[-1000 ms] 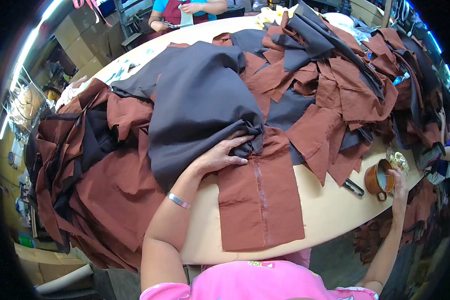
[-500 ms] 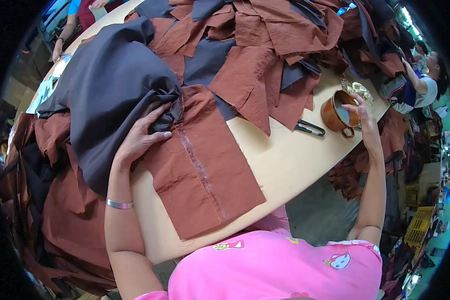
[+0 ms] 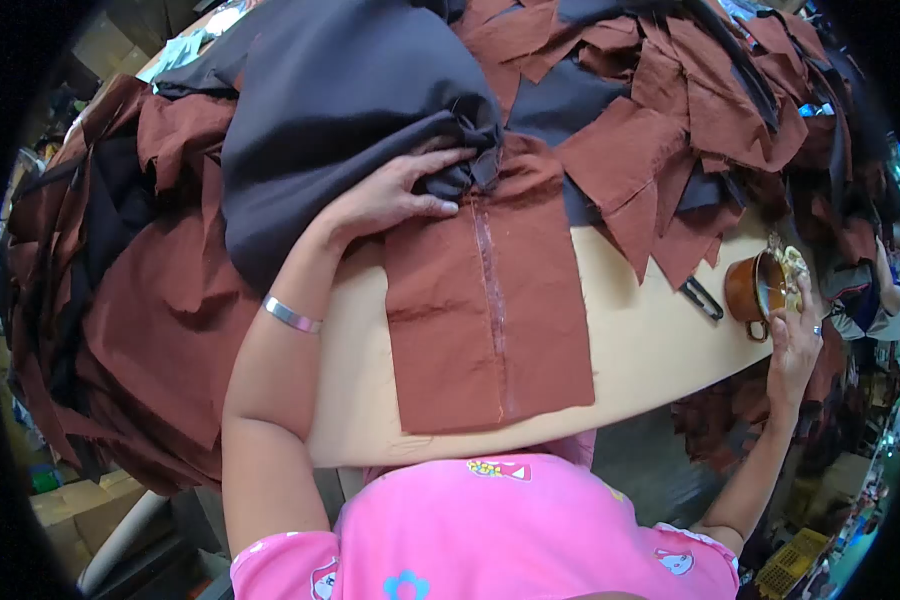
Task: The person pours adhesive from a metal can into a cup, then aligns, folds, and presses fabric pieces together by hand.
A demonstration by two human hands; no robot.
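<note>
My left hand [image 3: 395, 197] rests on the gathered edge of a large dark grey cloth [image 3: 340, 110], thumb and fingers apart, its fingertips by the bunched folds. From that bunch a rust-brown fabric panel [image 3: 540, 300] lies flat toward me, with a pale, shiny seam down its middle. On the right, my right hand [image 3: 796, 325] is at the rim of a brown cup [image 3: 745, 290], fingers pressed round a pale, crumpled item [image 3: 792, 270] too unclear to name. Left of the cup lies a small black tool [image 3: 702, 298].
Rust-brown and dark scraps [image 3: 630, 180] are heaped across the far side of the pale table [image 3: 650, 340]. More brown cloth [image 3: 160, 320] hangs over the left edge. At the far right, part of another person's arm [image 3: 886, 280] shows. A yellow crate [image 3: 792, 562] stands low at right.
The view has swung left and right between frames. My right hand has gone from inside the cup's mouth to its right rim, by the pale item. My left hand stays at the dark bunch.
</note>
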